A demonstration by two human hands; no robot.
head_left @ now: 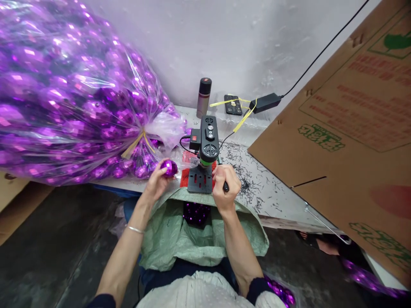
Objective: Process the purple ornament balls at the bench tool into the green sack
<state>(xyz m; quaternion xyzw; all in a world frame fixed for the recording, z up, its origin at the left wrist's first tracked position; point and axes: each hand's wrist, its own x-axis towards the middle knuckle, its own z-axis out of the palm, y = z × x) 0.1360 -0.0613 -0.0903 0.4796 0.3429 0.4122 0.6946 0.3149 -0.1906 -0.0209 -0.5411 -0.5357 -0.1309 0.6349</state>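
Note:
A shiny purple faceted ball [169, 168] rests in the fingers of my left hand [156, 182], just left of a small black bench machine [209, 139]. My right hand [226, 186] is closed round a black-ended handle [226, 187] at the machine's right side. The machine has a red switch and a slotted dark base plate [199, 179] standing on something red. Below it, a green woven sack [173, 239] hangs open across my lap, with dark purple balls [196, 214] showing in its mouth.
A large clear bag of purple balls [73, 102], tied with yellow string, fills the left. Behind the machine are a bottle [204, 98], a phone [233, 105] and a black power adapter [266, 103]. Black bits [248, 182] litter the table. A cardboard box [346, 128] leans at right.

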